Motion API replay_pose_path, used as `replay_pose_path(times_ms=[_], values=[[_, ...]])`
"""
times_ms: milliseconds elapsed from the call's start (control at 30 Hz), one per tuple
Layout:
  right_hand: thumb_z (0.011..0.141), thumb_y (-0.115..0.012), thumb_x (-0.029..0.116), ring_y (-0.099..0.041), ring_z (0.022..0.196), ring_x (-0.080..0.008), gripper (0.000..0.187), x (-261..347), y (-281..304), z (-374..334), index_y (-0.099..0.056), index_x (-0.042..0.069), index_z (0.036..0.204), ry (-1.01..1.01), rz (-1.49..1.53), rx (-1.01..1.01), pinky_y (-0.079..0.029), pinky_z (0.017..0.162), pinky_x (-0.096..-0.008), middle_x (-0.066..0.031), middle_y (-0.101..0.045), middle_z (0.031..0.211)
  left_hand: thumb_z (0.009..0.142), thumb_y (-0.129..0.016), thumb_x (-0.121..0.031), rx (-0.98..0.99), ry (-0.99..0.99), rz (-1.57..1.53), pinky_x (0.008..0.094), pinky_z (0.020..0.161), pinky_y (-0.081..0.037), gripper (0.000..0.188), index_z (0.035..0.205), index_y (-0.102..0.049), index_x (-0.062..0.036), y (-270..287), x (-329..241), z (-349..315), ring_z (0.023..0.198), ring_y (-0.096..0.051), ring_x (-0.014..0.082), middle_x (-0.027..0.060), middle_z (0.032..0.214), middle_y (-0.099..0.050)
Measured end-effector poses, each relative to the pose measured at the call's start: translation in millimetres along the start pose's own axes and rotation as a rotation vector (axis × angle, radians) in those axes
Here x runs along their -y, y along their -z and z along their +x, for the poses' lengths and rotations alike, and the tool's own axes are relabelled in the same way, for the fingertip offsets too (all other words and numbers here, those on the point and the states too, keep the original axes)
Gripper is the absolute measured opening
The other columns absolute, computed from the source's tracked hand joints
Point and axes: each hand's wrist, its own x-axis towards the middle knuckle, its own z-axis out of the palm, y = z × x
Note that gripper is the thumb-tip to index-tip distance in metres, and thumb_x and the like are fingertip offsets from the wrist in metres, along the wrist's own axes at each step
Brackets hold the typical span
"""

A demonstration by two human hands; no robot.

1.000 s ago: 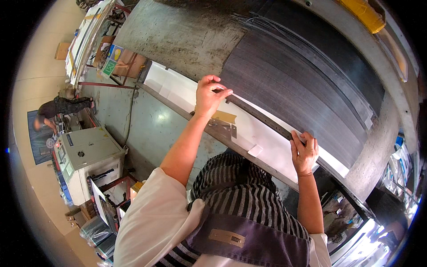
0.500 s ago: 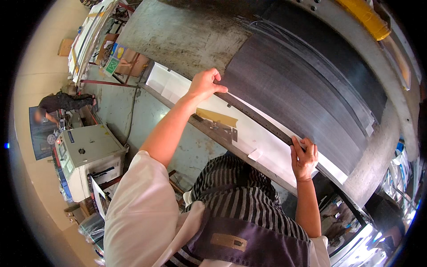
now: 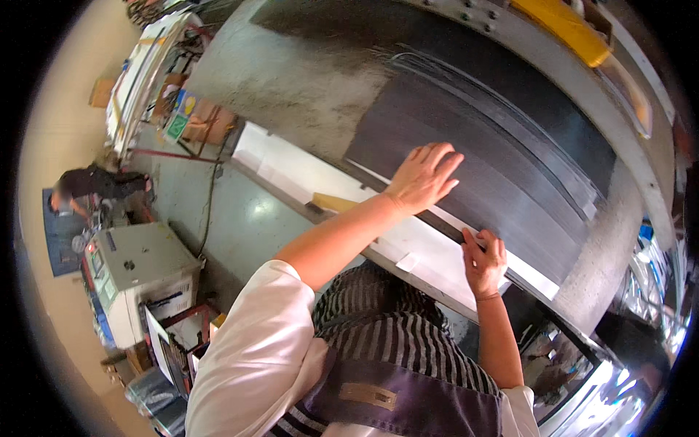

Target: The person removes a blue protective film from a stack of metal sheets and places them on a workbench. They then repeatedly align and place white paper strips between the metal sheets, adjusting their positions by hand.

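Note:
A large dark grey sheet (image 3: 408, 116) lies on the machine bed, with a narrow white strip (image 3: 535, 275) showing along its near edge. Beside that runs a long dark strip (image 3: 445, 224), partly covered by my left arm. My left hand (image 3: 428, 178) is over the near part of the sheet, fingers apart and loosely bent, holding nothing; whether it touches the sheet I cannot tell. With thumb and fingertips, my right hand (image 3: 486, 262) pinches the dark strip toward its right end. Nearer me, a white-lined trough (image 3: 291, 164) follows the bed's edge.
A tan strip (image 3: 331, 202) lies at the trough. On the left stand a grey control cabinet (image 3: 142, 266) and, beyond it, another person (image 3: 95, 186). A yellow bar (image 3: 564, 29) crosses the far right. Shiny clutter (image 3: 590, 408) fills the lower right.
My left hand has let go of the dark strip's left part and moved right over the sheet, its fingers loosening. My right hand stays on the strip. The whole view has shifted slightly.

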Motion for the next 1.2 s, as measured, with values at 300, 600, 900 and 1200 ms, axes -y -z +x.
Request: replay_pose_path(times_ms=[300, 600, 900, 1200], values=[[0.082, -0.065, -0.002, -0.061, 0.089, -0.0302, 0.035, -96.4, 68.0, -26.4, -0.066, 0.006, 0.116, -0.349, -0.071, -0.181, -0.053, 0.076, -0.0394, -0.0142, -0.059, 0.101, 0.092, -0.061, -0.033, 0.1, 0.017, 0.052, 0.0484, 0.1, -0.037, 0.051, 0.133, -0.05, -0.0047, -4.2, 2.1, 2.4, 0.12, -0.047, 0.0357, 0.0145, 0.131, -0.046], [0.091, -0.058, 0.005, -0.058, 0.097, -0.0363, 0.027, -147.5, 80.0, -70.1, -0.058, 0.003, 0.119, -0.462, -0.186, -0.129, -0.049, 0.083, -0.0424, -0.0173, -0.057, 0.108, 0.091, -0.061, -0.03, 0.154, 0.031, 0.002, 0.0477, 0.102, -0.035, 0.049, 0.133, -0.051, -0.0069, -1.7, 0.8, 0.5, 0.119, -0.046, 0.0337, 0.0126, 0.132, -0.046], [0.094, -0.059, 0.011, -0.063, 0.102, -0.0312, 0.03, -164.2, 121.1, -56.4, -0.06, 0.0, 0.122, -0.571, 0.379, -0.04, -0.051, 0.087, -0.0361, -0.0161, -0.062, 0.114, 0.085, -0.071, -0.031, 0.233, 0.236, -0.613, 0.0391, 0.107, -0.038, 0.048, 0.127, -0.061, -0.0103, 33.4, 25.7, 18.7, 0.129, -0.048, 0.0285, 0.0085, 0.137, -0.052], [0.067, -0.083, 0.022, -0.045, 0.127, -0.0352, 0.063, -109.8, 143.9, -60.6, -0.062, 0.011, 0.125, -0.319, -0.109, 0.28, -0.041, 0.103, -0.0493, -0.0126, -0.051, 0.135, 0.064, -0.085, -0.04, 0.624, -0.272, -0.089, 0.0467, 0.116, -0.031, 0.086, 0.141, -0.05, -0.026, 50.9, 0.8, 22.6, 0.139, -0.036, 0.0294, 0.0061, 0.15, -0.038]])
